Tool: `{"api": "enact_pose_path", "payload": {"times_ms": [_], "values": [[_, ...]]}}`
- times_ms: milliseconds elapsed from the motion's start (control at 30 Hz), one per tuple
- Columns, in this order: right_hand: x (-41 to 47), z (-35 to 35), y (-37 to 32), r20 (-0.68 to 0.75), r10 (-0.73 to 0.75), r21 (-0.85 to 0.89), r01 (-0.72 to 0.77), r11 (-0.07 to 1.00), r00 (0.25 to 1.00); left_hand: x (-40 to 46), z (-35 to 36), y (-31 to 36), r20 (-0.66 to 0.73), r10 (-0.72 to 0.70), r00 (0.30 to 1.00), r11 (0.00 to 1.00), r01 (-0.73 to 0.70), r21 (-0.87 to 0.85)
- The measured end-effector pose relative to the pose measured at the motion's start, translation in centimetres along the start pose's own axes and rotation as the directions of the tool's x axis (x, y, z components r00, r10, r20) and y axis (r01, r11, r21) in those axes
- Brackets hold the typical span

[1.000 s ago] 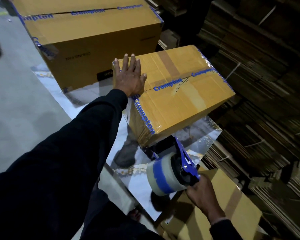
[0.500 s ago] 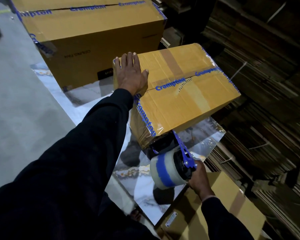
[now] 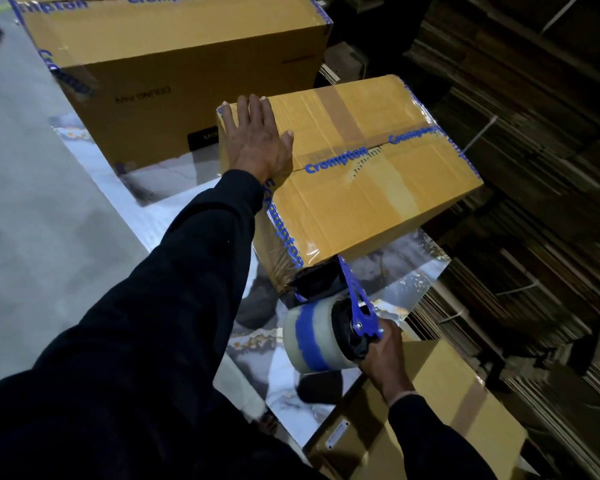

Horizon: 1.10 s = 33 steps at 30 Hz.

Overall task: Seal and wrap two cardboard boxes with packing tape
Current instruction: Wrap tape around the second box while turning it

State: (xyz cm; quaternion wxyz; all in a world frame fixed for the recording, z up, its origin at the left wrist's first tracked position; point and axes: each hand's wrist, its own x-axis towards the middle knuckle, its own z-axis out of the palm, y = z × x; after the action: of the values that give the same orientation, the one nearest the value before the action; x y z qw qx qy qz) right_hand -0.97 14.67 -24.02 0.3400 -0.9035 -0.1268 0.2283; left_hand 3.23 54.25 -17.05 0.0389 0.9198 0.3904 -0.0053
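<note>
While the left hand (image 3: 257,140) lies flat with fingers straight on the top of the smaller cardboard box (image 3: 371,188), near its far left corner, the right hand (image 3: 385,358) grips the handle of a blue tape dispenser (image 3: 357,306). Its nose touches the box's near lower corner, and its roll of clear tape (image 3: 309,337) with a blue band faces the camera. Blue printed tape runs along the box's top seam and down its near face. This box stands on a glossy marbled bench (image 3: 406,271), just beside a larger cardboard box (image 3: 174,74) behind it that is also taped. Another carton (image 3: 430,417) lies under the right wrist. Stacks of flat cardboard (image 3: 534,168) fill the right side.
</note>
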Motion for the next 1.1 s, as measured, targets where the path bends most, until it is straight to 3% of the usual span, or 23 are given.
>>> {"api": "enact_pose_path", "payload": {"times_ms": [167,300,467,833,933,1100], "values": [[0.7,0.6,1.5,-0.004,-0.025,-0.031,0.025,0.999,1.0,0.1,0.3,-0.3,-0.001,0.014,1.0,1.0,-0.014,-0.009],[0.1,-0.1,0.4,-0.017,-0.174,-0.112,0.171,0.979,0.985,0.2,0.3,-0.6,0.005,0.02,1.0,1.0,-0.02,-0.005],[0.1,-1.7,-1.1,-0.011,-0.428,-0.384,0.391,0.836,0.904,0.1,0.2,-0.5,-0.006,0.03,1.0,0.999,-0.03,-0.01],[2.9,-5.1,-2.7,0.117,-0.571,-0.672,0.488,0.557,0.813,-0.1,0.1,-0.7,-0.022,0.056,0.998,0.998,-0.055,0.015],[3.6,-5.6,-2.4,0.132,-0.6,-0.668,0.518,0.534,0.789,0.0,0.4,-0.4,-0.037,0.055,0.998,0.999,-0.055,0.003],[4.6,-5.2,-1.1,0.096,-0.628,-0.55,0.567,0.613,0.772,-0.2,0.1,-0.6,-0.036,0.052,0.998,0.999,-0.052,-0.009]]}}
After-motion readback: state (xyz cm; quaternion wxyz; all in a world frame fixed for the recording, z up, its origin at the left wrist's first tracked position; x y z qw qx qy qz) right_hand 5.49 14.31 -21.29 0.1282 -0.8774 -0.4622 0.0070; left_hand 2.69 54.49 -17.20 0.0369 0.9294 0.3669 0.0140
